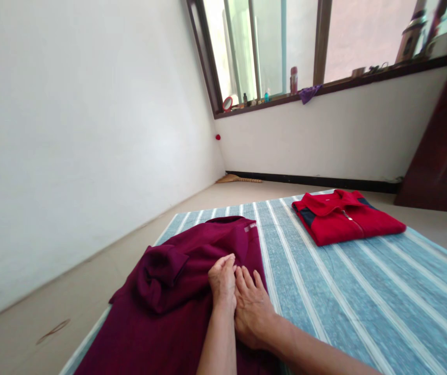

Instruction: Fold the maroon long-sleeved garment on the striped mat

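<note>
A maroon long-sleeved top [184,333] lies spread in front of me, one sleeve bunched on its left part and a small label near its far right edge. Closed fingers of my left hand [222,281] pinch the cloth close to the right side of the top; the exact grip is partly hidden. Right beside it, touching, my right hand [252,310] lies flat on the same garment with its fingers stretched out. Farther off to the right sits a folded red zip jacket [348,221] with dark blue shoulder patches, apart from both hands.
Both garments rest on a blue and white striped sheet [317,291]. Beyond it, a broom [239,178] lies on the floor by the corner. A windowsill [336,87] holds a pink bottle [294,80], a purple cloth [309,94] and a small mirror [227,103]. A dark red door [442,151] stands right.
</note>
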The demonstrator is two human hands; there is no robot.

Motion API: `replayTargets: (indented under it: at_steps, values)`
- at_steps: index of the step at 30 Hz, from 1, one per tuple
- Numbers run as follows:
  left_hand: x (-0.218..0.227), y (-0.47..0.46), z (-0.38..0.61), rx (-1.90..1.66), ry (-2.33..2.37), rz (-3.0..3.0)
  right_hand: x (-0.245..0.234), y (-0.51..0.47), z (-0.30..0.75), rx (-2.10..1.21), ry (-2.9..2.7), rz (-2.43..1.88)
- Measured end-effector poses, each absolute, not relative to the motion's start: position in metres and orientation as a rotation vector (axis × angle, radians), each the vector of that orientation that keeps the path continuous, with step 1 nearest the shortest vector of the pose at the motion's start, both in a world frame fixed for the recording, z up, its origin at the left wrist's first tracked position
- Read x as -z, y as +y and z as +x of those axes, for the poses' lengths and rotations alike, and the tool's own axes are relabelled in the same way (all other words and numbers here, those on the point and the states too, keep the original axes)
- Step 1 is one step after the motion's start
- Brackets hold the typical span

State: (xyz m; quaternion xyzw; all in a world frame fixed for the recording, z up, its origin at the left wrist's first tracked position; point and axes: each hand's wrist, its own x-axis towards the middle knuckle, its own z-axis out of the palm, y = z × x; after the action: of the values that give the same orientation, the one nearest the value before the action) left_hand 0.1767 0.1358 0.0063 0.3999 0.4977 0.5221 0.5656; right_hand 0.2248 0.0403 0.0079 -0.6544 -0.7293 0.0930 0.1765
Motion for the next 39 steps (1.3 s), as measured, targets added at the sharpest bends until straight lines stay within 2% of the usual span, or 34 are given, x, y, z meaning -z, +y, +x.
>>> replayTargets:
  at_steps: [13,16,20,26,31,39]
  values:
    - [-0.021,0.132,0.168,-1.159,1.115,1.014,-0.001,0.043,0.223,-0.297,-1.98,-1.832]
    - [-0.022,0.126,0.159,-1.079,1.118,1.342,-0.003,0.042,0.223,-0.317,-1.997,-1.831]
    - [-0.024,0.113,0.13,-0.959,0.987,2.108,-0.005,0.042,0.224,-0.325,-2.042,-1.822]
    - [-0.009,0.099,0.082,-1.077,0.841,2.876,-0.004,0.04,0.224,-0.3,-2.02,-1.872]
    - [0.006,0.092,0.071,-1.069,0.817,3.106,0.002,0.042,0.224,-0.268,-2.061,-1.9]
    - [0.011,0.088,0.072,-1.068,0.836,3.119,0.009,0.046,0.224,-0.294,-2.087,-1.934]
